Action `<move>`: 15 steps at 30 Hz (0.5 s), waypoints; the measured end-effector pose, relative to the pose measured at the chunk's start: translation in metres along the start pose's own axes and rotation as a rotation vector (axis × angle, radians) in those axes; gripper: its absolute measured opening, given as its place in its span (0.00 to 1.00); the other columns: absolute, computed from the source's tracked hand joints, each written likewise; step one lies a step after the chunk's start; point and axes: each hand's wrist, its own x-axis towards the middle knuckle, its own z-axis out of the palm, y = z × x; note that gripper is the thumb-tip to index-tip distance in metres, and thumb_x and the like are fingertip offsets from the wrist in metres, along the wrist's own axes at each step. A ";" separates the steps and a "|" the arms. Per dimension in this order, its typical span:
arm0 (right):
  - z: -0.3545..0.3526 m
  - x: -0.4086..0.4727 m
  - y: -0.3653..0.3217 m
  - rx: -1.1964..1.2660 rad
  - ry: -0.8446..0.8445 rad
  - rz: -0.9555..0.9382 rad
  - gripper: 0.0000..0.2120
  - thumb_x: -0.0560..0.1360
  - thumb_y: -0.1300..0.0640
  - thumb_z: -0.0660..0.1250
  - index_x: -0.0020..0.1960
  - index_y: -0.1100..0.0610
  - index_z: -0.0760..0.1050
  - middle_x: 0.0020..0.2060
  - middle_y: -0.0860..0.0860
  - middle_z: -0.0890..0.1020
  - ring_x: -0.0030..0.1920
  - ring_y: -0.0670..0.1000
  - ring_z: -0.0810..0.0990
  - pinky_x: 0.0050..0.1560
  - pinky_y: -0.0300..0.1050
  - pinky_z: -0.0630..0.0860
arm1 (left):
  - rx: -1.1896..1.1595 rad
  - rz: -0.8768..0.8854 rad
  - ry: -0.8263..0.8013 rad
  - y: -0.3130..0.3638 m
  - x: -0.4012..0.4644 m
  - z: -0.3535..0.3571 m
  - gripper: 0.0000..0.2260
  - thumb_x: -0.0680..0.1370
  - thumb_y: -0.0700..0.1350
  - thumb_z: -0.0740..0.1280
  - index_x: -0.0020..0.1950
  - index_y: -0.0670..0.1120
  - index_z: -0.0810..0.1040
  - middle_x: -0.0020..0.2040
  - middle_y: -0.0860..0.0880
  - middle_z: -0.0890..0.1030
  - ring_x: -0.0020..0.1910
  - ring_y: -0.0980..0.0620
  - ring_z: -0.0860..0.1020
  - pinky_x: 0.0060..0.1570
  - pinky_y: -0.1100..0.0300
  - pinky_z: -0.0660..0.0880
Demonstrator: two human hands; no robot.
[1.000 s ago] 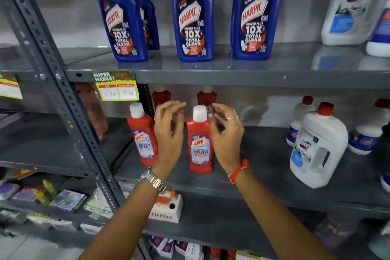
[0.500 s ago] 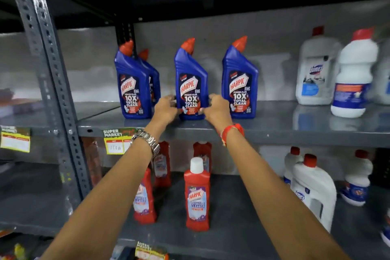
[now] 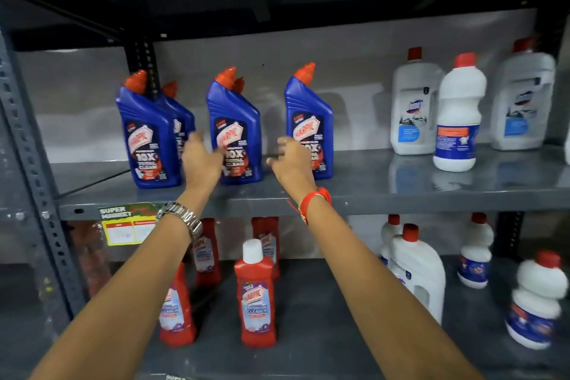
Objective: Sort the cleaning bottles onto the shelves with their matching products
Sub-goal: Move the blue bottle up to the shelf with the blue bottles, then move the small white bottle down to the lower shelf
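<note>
Several blue Harpic bottles with orange caps stand on the upper shelf (image 3: 431, 197): one at the left (image 3: 148, 139), a middle one (image 3: 236, 129) and a right one (image 3: 311, 114), with more behind. My left hand (image 3: 200, 160) is just left of the middle bottle, fingers apart, thumb at its side. My right hand (image 3: 291, 163) hovers with spread fingers between the middle and right bottles, holding nothing. Red Harpic bottles (image 3: 254, 296) stand on the lower shelf under my arms.
White red-capped bottles (image 3: 459, 114) fill the right of the upper shelf, and others (image 3: 416, 274) the right of the lower shelf. A perforated grey post (image 3: 30, 163) rises at the left. A yellow price tag (image 3: 129, 222) hangs on the shelf edge.
Both hands were closed around the middle blue bottle half a second ago. Now they have come off it, the right hand shifting to the right.
</note>
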 end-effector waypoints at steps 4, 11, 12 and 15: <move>-0.069 -0.005 0.002 0.065 0.196 -0.173 0.18 0.69 0.71 0.63 0.58 0.60 0.74 0.53 0.62 0.81 0.50 0.58 0.81 0.56 0.57 0.78 | -0.254 0.326 0.250 0.062 -0.026 0.026 0.08 0.74 0.41 0.64 0.53 0.43 0.77 0.50 0.47 0.78 0.46 0.53 0.75 0.50 0.66 0.71; -0.226 0.014 0.041 0.031 0.519 -0.254 0.20 0.67 0.72 0.63 0.57 0.60 0.74 0.53 0.58 0.81 0.53 0.55 0.80 0.52 0.44 0.79 | -0.653 0.311 -0.101 0.172 -0.062 0.132 0.04 0.75 0.38 0.65 0.48 0.42 0.77 0.39 0.50 0.78 0.40 0.46 0.78 0.41 0.55 0.76; -0.246 0.018 0.052 0.022 0.550 -0.220 0.21 0.66 0.72 0.64 0.57 0.60 0.74 0.54 0.58 0.81 0.54 0.55 0.79 0.52 0.46 0.78 | -0.700 0.254 -0.174 0.184 -0.067 0.150 0.04 0.76 0.38 0.65 0.49 0.40 0.77 0.37 0.50 0.77 0.39 0.47 0.77 0.39 0.57 0.76; -0.295 0.032 0.085 -0.057 0.535 -0.112 0.23 0.65 0.70 0.67 0.60 0.61 0.71 0.59 0.58 0.78 0.58 0.56 0.76 0.56 0.40 0.72 | -0.717 0.046 -0.368 0.215 -0.083 0.202 0.03 0.76 0.39 0.64 0.44 0.42 0.77 0.29 0.56 0.79 0.33 0.56 0.75 0.34 0.65 0.72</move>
